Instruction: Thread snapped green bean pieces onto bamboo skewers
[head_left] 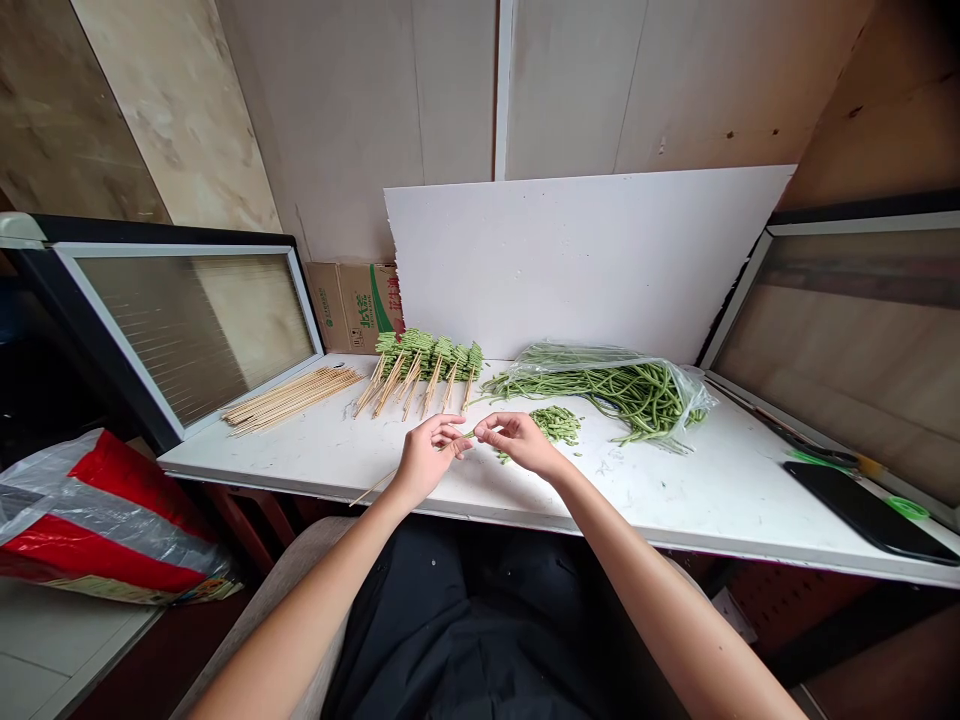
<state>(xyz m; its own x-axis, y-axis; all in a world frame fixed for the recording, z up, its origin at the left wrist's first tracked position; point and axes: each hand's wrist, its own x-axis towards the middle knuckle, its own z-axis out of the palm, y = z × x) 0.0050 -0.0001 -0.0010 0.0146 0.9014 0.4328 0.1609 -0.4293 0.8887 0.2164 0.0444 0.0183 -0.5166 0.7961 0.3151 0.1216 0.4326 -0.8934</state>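
Note:
My left hand (429, 458) is closed around a thin bamboo skewer (371, 489), whose bare end sticks out below the wrist toward the table's front edge. Between the two hands a small bit of green bean (470, 434) shows at the skewer's tip. Thumb and finger of my right hand (523, 443) pinch at that bit, and the fingers partly hide it. Just beyond my right hand lies a pile of short cut green beans (556, 424). Skewers threaded with bean pieces (427, 358) are stacked behind my left hand, bare ends toward me.
Loose bamboo skewers (292, 398) lie at the left. Long green beans (637, 392) spill from a clear plastic bag (679, 385) at right. A black phone (862, 505) and scissors (814, 447) lie far right. Glass-panelled frames and a white board (585, 265) border the white table (720, 510).

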